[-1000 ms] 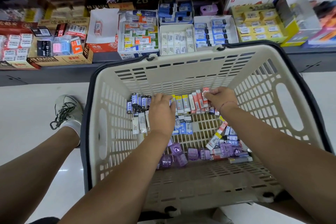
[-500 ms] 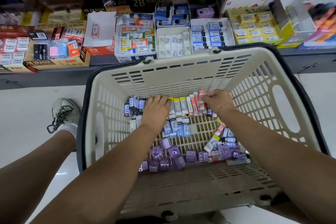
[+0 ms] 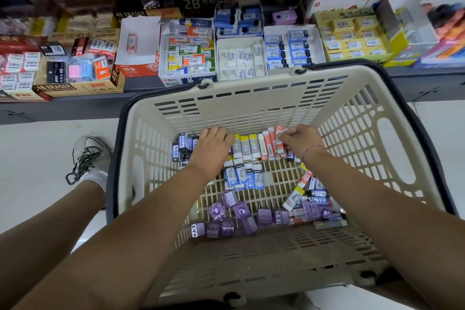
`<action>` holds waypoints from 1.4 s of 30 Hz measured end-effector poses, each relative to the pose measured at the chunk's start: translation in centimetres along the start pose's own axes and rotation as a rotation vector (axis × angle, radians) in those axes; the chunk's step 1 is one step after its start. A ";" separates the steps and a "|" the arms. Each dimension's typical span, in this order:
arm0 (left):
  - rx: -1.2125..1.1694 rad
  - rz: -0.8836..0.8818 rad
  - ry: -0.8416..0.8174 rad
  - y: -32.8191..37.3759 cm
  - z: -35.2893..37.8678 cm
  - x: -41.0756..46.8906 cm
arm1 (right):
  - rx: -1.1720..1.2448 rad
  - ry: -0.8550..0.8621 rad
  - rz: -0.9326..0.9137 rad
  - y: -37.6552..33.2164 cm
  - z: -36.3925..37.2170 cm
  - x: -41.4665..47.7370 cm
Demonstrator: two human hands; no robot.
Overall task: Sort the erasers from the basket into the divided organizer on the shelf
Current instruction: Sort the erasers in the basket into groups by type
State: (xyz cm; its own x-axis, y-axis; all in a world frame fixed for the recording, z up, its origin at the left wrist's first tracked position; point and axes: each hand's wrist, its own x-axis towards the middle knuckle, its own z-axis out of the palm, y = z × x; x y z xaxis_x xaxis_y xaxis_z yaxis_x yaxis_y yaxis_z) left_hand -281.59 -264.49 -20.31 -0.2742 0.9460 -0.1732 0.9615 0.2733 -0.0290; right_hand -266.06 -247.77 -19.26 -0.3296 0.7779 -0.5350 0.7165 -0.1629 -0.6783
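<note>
- Head view: a cream plastic basket (image 3: 251,108) sits on the pale floor (image 3: 37,158) in front of a low shelf (image 3: 75,106)
- Many small erasers lie on the bottom of the basket. A neat row stands along the far wall: dark blue erasers (image 3: 180,148) on the left, yellow and grey erasers (image 3: 247,146) in the middle, red and white erasers (image 3: 269,146) on the right
- The left hand (image 3: 214,143) rests palm down on the row, between the dark blue ones and the yellow ones. Its fingers bend down over the far side, and I cannot tell if they grip anything. One finger has a gold ring
- The right hand (image 3: 299,141) pinches the top of the last red and white eraser with thumb and fingertips
- Just behind the row lie blue and white erasers (image 3: 242,175). Nearer the person sit purple see-through cubes (image 3: 231,214), and a messy pile of erasers (image 3: 309,196) lies to the right
- The white divided organizer (image 3: 281,28) stands on the shelf just past the basket. It has white erasers in one part and blue ones in the others
- A brown box marked 4B ERASER (image 3: 75,88) stands on the shelf to the left
- A grey shoe (image 3: 91,156) with dark laces is on the floor, left of the basket
</note>
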 end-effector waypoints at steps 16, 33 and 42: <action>0.116 -0.395 -0.186 -2.8 -3.6 -3.5 | 0.019 -0.017 -0.024 0.1 0.0 -0.4; -0.106 -0.066 -0.059 -0.2 -0.5 -0.4 | 0.017 -0.011 -0.006 0.9 0.0 0.0; -0.083 -0.185 0.149 -1.6 -1.3 -1.9 | -0.013 -0.023 -0.018 0.8 0.2 0.0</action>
State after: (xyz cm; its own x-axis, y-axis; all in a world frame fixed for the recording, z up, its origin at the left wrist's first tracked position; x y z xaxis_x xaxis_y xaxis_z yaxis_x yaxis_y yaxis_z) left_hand -282.61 -266.51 -18.65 -0.4510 0.8922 -0.0255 0.8915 0.4516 0.0352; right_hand -265.60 -248.01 -19.86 -0.3561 0.7665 -0.5345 0.7183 -0.1413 -0.6813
